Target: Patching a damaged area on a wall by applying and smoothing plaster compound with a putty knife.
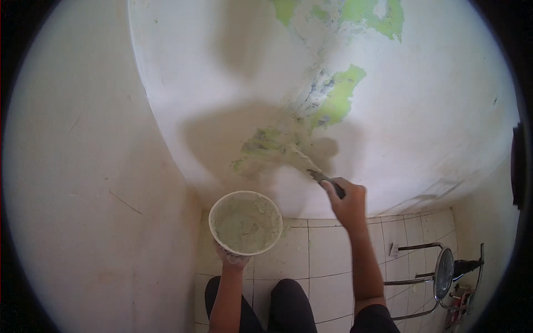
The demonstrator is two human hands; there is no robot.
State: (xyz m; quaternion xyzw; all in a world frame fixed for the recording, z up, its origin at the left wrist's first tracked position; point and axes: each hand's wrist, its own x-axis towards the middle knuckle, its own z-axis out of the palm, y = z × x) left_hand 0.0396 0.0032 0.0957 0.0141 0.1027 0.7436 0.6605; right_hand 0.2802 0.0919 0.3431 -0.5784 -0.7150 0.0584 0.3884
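My left hand [232,258] supports a white round tub [266,248] from below, its fingers mostly hidden under it. Pale greenish-grey putty [244,225] coats the inside of the tub. In my right hand [350,202], a putty knife [317,175] is gripped by its dark handle. Its blade points up and left and lies at the wall [400,150], beside a damp-looking smeared patch [266,143]. Above that, green paint [340,100] shows through where the white coat has peeled off.
Another wall [94,183] stands close on the left. Below is a tiled floor [330,250], with my bent knees [288,297] over it. At the lower right lies a metal-legged stool [443,272], with dark and red items beyond it.
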